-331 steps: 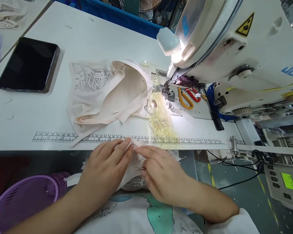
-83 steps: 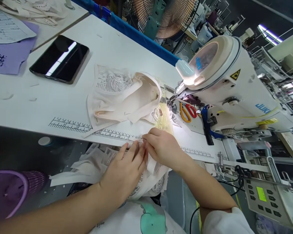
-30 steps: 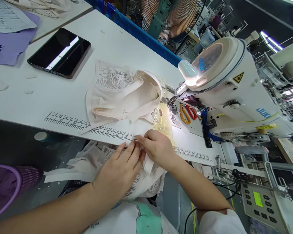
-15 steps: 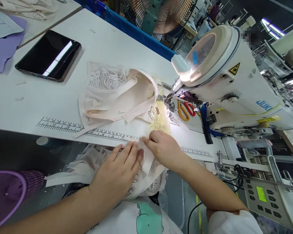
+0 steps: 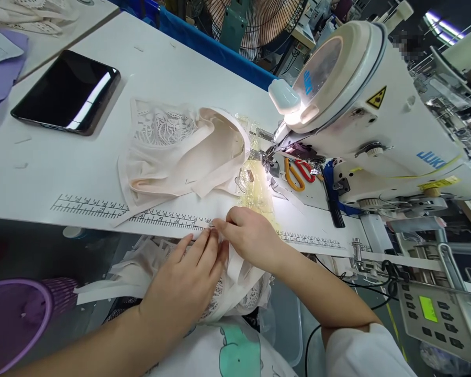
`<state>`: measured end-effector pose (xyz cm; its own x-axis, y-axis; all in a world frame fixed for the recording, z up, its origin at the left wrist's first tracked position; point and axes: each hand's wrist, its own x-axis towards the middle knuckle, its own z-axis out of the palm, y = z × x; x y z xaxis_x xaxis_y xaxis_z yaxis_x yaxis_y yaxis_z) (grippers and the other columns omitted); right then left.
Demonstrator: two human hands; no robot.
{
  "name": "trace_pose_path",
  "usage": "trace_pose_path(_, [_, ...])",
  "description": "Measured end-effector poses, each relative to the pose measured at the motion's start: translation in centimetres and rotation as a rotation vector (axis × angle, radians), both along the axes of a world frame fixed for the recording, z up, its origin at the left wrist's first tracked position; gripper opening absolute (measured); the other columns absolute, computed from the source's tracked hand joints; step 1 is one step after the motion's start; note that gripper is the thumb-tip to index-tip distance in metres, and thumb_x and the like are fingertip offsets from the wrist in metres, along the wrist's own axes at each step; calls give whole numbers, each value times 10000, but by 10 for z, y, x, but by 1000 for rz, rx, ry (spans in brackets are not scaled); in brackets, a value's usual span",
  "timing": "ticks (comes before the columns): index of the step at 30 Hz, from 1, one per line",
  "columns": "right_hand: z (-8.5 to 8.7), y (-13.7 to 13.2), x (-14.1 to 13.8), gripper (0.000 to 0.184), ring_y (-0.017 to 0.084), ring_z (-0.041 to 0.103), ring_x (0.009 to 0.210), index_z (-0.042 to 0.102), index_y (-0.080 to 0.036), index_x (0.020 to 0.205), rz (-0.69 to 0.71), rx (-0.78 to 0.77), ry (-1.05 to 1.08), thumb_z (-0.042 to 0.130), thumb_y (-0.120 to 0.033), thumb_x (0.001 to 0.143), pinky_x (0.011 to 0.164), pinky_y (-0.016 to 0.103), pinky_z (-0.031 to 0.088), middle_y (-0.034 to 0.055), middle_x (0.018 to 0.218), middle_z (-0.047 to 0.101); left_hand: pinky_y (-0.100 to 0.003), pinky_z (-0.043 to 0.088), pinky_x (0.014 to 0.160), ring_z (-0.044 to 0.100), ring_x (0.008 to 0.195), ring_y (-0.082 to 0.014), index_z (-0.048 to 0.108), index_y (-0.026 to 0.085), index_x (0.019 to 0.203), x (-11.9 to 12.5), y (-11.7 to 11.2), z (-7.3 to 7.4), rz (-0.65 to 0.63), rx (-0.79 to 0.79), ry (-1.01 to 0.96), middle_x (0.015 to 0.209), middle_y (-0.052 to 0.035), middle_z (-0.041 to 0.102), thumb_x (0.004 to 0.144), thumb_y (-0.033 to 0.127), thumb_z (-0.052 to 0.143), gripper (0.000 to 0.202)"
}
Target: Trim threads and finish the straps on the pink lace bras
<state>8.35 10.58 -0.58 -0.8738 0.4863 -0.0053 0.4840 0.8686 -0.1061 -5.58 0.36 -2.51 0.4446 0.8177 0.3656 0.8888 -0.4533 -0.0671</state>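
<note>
My left hand [image 5: 184,277] lies fingers-out on a pile of pale fabric and lace pieces [image 5: 141,262] hanging off the table's front edge over my lap. My right hand [image 5: 251,235] is closed in a pinch on a white fabric strip [image 5: 235,264] at the printed ruler [image 5: 160,217] on the table edge, fingertips meeting the left hand's. A cream bra piece with a lace panel [image 5: 180,152] rests on the table just behind, beside the sewing machine's needle area [image 5: 269,162].
A white Juki sewing machine [image 5: 369,115] fills the right side, with orange and red scissors [image 5: 296,173] on its bed. A black phone [image 5: 66,91] lies at the far left. A purple basket [image 5: 19,324] stands at the lower left, a control panel [image 5: 432,314] at the lower right.
Both hands stay at the table edge on the fabric. My right hand's pinch has shifted slightly left along the ruler; the view has tilted a little.
</note>
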Motion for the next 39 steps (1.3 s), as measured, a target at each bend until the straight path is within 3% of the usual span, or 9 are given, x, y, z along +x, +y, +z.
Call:
trace_pose_path(9, [18,-1,34,247,138,354,593,582,-146,1017,-91,68,-51,433,-124,821,486,239,194,29,711,466,-415,401,855,573,1012,-287,611,117,1085,-1,3,1,-26,8,30,1084,-151,634,826,182,438,318])
trace_pose_path(15, [11,2,23,260,140,387,643,579,-184,983,-140,-89,19,334,-216,901,509,240,220,28,747,486,-419,412,783,552,976,-260,563,77,1155,5,8,3,7,-21,68,1034,-119,645,855,279,410,393])
trace_pose_path(20, [3,7,17,223,161,411,688,571,-203,974,-66,-53,28,364,-247,902,511,254,212,33,772,495,-429,400,784,541,940,-256,597,78,1107,9,13,4,45,-22,62,987,-114,647,811,251,453,372])
trace_pose_path(28, [4,16,35,110,149,410,660,546,-210,895,-84,-137,6,444,-229,859,519,250,219,14,762,487,-425,397,779,539,921,-257,585,104,1117,8,17,6,24,-40,37,933,-108,631,772,255,520,382])
trace_pose_path(33, [16,17,51,127,141,389,637,564,-183,812,-139,-119,-66,446,-214,846,494,249,186,21,732,472,-423,404,761,543,898,-255,572,98,1131,8,19,9,17,-56,51,911,-104,625,759,260,551,407])
trace_pose_path(39, [25,17,54,240,143,375,647,592,-192,963,-168,-75,-33,374,-161,867,495,241,172,27,729,450,-444,402,775,558,888,-256,600,109,1081,12,19,11,30,-27,51,974,-120,639,797,236,491,331])
